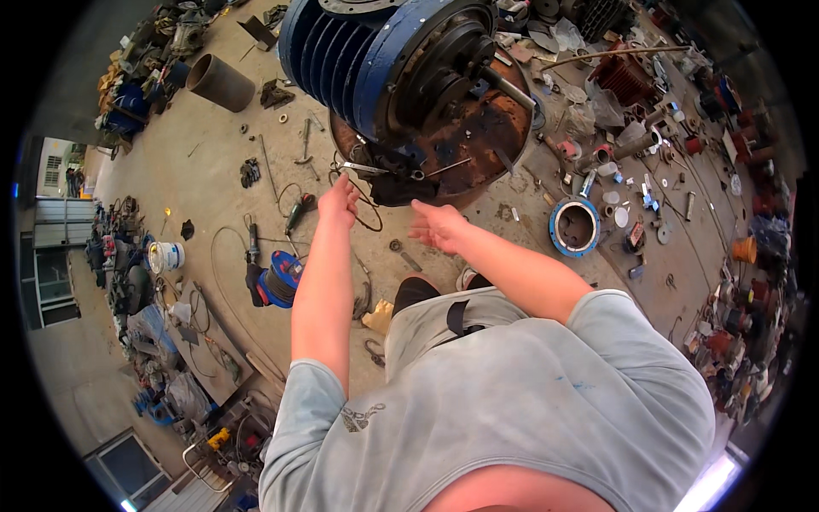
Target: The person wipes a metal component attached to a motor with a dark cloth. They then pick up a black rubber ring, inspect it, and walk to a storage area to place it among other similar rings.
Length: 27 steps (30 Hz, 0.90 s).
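Note:
A big blue finned motor (358, 60) lies on a rusty round plate (478, 136) on the concrete floor. My left hand (339, 201) reaches up to the plate's near edge, fingers curled, just below a shiny metal tool (363, 168) and a black part (397, 188). Whether it grips anything I cannot tell. My right hand (437, 227) hovers a little to the right over the floor. Its fingers are spread and it holds nothing. A loop of thin wire (368, 213) lies between the two hands.
A blue ring flange (574, 227) lies right of the plate, and a blue cable reel (280, 278) lies to the left near an angle grinder (299, 209). A steel pipe section (220, 83) sits far left. Loose bolts, tools and parts litter the floor all around.

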{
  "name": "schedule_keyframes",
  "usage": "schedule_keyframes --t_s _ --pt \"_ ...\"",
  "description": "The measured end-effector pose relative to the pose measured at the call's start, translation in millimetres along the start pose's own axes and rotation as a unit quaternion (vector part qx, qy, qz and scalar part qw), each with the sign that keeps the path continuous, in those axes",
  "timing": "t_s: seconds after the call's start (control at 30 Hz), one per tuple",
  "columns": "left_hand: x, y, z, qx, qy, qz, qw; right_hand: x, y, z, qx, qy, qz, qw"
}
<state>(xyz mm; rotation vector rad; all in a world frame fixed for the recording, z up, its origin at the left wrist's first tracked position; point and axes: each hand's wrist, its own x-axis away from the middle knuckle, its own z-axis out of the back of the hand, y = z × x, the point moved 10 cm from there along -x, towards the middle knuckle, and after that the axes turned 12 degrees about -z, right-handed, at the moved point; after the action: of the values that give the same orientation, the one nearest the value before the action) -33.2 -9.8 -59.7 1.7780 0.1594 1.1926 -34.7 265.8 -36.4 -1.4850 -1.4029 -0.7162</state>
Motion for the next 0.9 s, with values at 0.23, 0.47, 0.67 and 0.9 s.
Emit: schedule_keyframes --t_s 0.23,0.47,0.67,0.9 --pt "-50.9 -12.7 -40.5 0.020 -0.021 0.097 0.995 -43.8 -2.9 -8.1 -0.170 0.041 0.012 0.984" --pt "-53.7 -13.9 -38.1 0.076 0.023 0.071 0.994 -28.7 7.0 10.4 -0.265 0.009 0.158 0.951" --pt "-49.9 -11.6 -30.4 0.030 0.026 0.064 0.997 0.2 11.8 5.4 -0.327 -0.080 0.235 0.912" --pt "-55.5 -6.7 -19.8 -0.003 0.050 0.045 0.998 9.3 12.2 3.1 -0.350 -0.099 0.256 0.896"
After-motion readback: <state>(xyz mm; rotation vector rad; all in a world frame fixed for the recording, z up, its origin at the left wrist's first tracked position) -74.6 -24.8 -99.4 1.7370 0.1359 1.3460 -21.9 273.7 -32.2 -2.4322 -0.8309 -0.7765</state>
